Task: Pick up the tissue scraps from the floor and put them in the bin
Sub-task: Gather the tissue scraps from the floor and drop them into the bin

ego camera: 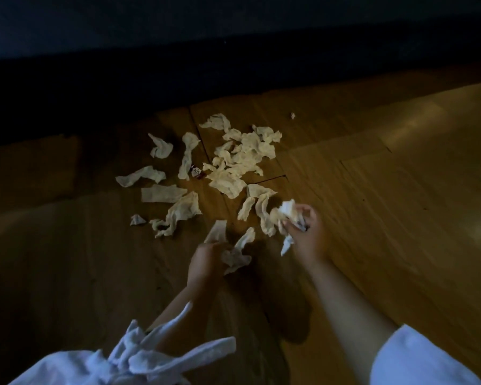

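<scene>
Several torn tissue scraps [242, 154] lie scattered over the wooden floor [372, 190], thickest in a heap at the middle. My right hand [306, 232] is closed around a crumpled wad of tissue [286, 212], with a strip hanging below it. My left hand [206, 259] grips two tissue strips [236, 254] just above the floor. Loose strips [161, 194] lie further left. No bin is in view.
A small dark red wrapper [197, 172] lies among the scraps. One tiny scrap [292, 115] sits apart at the back. A dark wall or furniture base [178, 65] runs along the far edge. White sleeves and a knotted white cloth [150, 357] fill the bottom.
</scene>
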`<state>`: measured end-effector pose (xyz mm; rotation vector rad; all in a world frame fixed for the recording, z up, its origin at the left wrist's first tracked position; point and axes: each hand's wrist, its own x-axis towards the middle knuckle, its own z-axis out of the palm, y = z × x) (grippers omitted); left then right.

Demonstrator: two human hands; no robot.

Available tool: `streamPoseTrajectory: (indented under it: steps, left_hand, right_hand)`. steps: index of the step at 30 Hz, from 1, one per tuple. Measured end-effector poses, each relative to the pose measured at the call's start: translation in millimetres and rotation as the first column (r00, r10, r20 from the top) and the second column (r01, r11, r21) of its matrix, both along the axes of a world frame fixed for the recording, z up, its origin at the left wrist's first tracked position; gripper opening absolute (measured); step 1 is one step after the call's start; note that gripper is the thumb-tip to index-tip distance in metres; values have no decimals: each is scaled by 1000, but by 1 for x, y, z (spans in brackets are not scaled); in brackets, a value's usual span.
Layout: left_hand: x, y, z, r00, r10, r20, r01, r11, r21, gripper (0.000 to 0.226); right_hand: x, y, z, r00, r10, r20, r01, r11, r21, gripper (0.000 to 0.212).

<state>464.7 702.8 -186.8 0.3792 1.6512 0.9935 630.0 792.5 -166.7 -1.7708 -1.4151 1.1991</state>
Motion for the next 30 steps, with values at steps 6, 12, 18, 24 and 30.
streamPoseTrajectory:
  steps: [6, 12, 18, 24, 30]
  left_hand:
    - [-38, -27, 9, 958, 101, -269, -75, 992, 105, 32]
    - [-73, -45, 17, 909, 299, -291, -268, 953, 143, 45]
    - [-84, -51, 19, 862, 494, -112, -485, 869, 101, 46]
    - [-78, -36, 42, 868, 481, -125, -482, 876, 24, 45]
    - [-79, -26, 150, 890, 430, 154, -434, 901, -6, 31]
  right_hand:
    - [-69, 32, -4, 992, 58, 111, -57, 998, -14, 35]
    - [-101, 25, -17, 975, 203, 89, -186, 968, -170, 44]
    - [-84, -36, -39, 865, 392, 313, -387, 919, -82, 33]
    - [-92, -21, -7, 894, 383, 234, -312, 905, -290, 21]
    - [-104, -16, 92, 991, 132, -25, -130, 900, -416, 37]
